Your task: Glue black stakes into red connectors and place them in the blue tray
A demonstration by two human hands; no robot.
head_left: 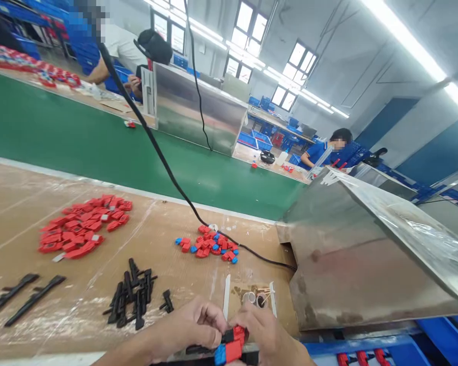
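1. Down low, just left of the metal hood (359, 254), the two hands meet. The left hand (193, 325) and right hand (269, 335) are both pinched narrow on one small red-and-blue piece (232, 346), which sits on a black strip (198, 349).
2. This looks like fine fingertip fitting. It is best done with the piece square to the strip, pressed evenly from both sides so nothing twists.
3. The piece lies between the hands and touches the fingertips of both.
4. Further left of the hood are the black parts (132, 300), near the left hand. Beyond them is a red-and-blue pile (209, 245) crossed by a cable (168, 170), with a red pile (82, 226) well off to the left.
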